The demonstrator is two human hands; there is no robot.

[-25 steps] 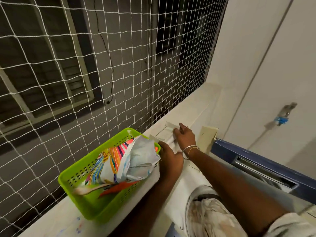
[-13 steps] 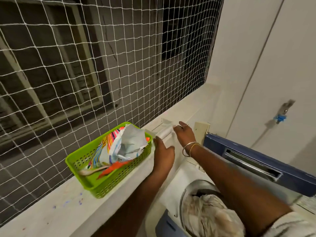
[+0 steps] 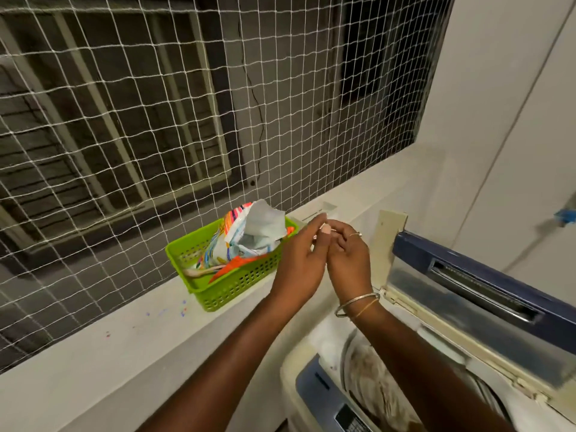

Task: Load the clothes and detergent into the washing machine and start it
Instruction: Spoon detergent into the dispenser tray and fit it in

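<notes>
My left hand (image 3: 299,263) and my right hand (image 3: 350,260) meet above the ledge, fingers curled toward each other. Together they pinch a small pale item (image 3: 321,220), too blurred to identify. Just left of them stands a green basket (image 3: 230,288) on the ledge, holding a crumpled, colourful detergent packet (image 3: 249,235). Below my right forearm is the top-loading washing machine (image 3: 314,391) with its blue lid (image 3: 467,269) raised. Pale clothes (image 3: 371,381) lie in the drum.
A white ledge (image 3: 124,344) runs along a netted window (image 3: 187,120). A shallow white tray (image 3: 325,207) sits on the ledge behind my hands. A tap with a blue part (image 3: 565,215) sticks out of the wall at right.
Both hands have lifted off the white tray on the ledge and come together in front of the basket. The camera has pulled back and swung right, showing more of the machine.
</notes>
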